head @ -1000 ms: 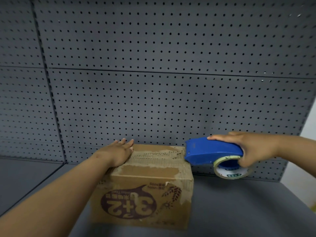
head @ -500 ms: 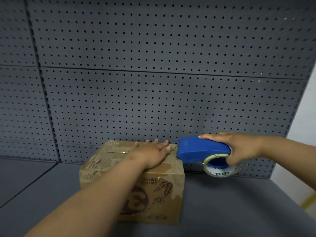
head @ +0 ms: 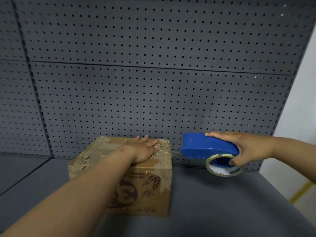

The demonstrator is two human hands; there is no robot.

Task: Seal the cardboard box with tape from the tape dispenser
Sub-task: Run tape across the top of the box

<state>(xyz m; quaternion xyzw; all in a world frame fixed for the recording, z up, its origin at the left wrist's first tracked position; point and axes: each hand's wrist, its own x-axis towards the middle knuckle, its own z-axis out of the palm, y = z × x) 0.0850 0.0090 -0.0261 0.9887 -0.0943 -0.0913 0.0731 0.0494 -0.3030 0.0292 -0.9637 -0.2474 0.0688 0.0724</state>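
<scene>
The left hand point(head: 145, 150) lies flat, fingers spread, on the box point(head: 136, 175) top — tape point(head: 176, 152) (clear) stretches past its fingertips to the dispenser point(head: 207, 147) the right hand point(head: 246, 148) grips; next, probably, a tear.

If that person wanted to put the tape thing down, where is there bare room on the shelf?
The grey shelf is bare right of the cardboard box, beneath the blue tape dispenser, and left of the box toward the corner. It is crowded only over the box, where the left hand presses.
</scene>
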